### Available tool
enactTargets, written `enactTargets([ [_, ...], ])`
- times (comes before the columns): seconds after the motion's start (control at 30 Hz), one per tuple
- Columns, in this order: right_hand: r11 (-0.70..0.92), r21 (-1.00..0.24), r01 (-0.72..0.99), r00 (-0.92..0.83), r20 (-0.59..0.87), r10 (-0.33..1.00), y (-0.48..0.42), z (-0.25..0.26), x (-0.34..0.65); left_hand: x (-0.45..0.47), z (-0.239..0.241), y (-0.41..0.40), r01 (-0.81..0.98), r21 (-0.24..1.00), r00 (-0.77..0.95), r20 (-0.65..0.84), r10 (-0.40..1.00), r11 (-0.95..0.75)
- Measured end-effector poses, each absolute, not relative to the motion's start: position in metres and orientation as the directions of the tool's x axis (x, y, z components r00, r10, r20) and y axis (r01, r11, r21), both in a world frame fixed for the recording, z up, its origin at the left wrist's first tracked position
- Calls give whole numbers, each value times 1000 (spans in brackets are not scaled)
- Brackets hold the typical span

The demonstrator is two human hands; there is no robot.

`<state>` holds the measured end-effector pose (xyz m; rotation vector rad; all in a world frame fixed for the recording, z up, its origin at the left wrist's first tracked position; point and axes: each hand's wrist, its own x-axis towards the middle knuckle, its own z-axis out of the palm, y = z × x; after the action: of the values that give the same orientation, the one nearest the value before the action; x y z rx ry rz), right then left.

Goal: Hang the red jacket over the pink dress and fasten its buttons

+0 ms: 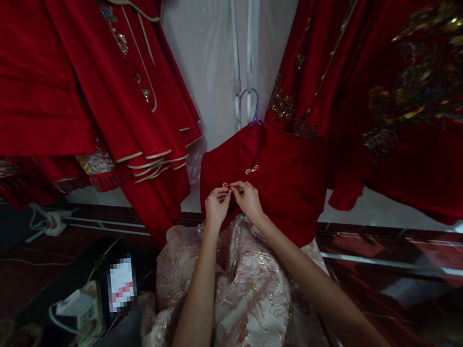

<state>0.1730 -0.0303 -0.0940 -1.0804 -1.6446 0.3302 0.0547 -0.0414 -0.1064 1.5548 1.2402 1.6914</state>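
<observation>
A red garment [288,179] hangs from a purple hanger [255,107] in front of me. At its front, my left hand [217,206] and my right hand [247,198] meet, both pinching at a small ornate button fastener [225,185]. The fingertips cover part of this fastener, so whether it is done up cannot be seen. Above and to the right, another decorative button fastener [251,170] sits below the collar. Shiny pale brocade fabric [248,279] with a raised pattern spreads below the red garment and under my forearms.
Red garments with gold trim [129,96] hang on the left. More red garments with gold embroidery [424,73] hang on the right. At lower left lie a power strip [88,316] with cables and a blurred-out lit screen [121,286]. Metal rails [399,262] run near the floor.
</observation>
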Motion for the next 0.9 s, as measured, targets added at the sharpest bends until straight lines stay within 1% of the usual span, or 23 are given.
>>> enactTargets([
  [0.07,539,-731,418,-42,578,815,-32,-93,179,52,-107,-39,200,867,-200,492,847,-456],
  [0.17,480,-828,289,-152,456,877,-48,-96,204,37,-109,-35,247,853,-204,510,836,-460],
  [0.23,440,-853,280,-201,397,896,-65,-102,230,24,-112,-32,268,868,-216,478,851,-419],
  [0.33,314,-885,343,-132,286,949,-87,-114,273,8,-119,-31,260,932,-254,319,913,-254],
  [0.37,297,-879,374,-161,254,954,-92,-117,285,6,-123,-32,250,951,-243,245,938,-184],
  [0.43,283,-874,394,-168,235,958,-96,-121,299,5,-129,-34,238,968,-165,116,979,-74],
  [0.5,294,-858,422,-172,243,955,-97,-123,302,9,-136,-37,241,969,-56,61,997,-45],
  [0.57,319,-825,466,-164,273,948,-96,-123,295,13,-140,-38,236,969,-12,80,997,-75],
  [0.67,380,-787,487,-147,354,923,-95,-126,277,17,-140,-37,234,963,-56,153,987,-136],
  [0.77,444,-748,493,-164,422,892,-93,-132,258,18,-131,-35,261,954,-114,186,976,-151],
  [0.83,449,-732,513,-157,434,887,-90,-138,250,18,-120,-37,299,943,-139,196,971,-148],
  [0.9,426,-739,521,-145,416,898,-86,-144,246,20,-109,-41,360,923,-123,192,974,-136],
])
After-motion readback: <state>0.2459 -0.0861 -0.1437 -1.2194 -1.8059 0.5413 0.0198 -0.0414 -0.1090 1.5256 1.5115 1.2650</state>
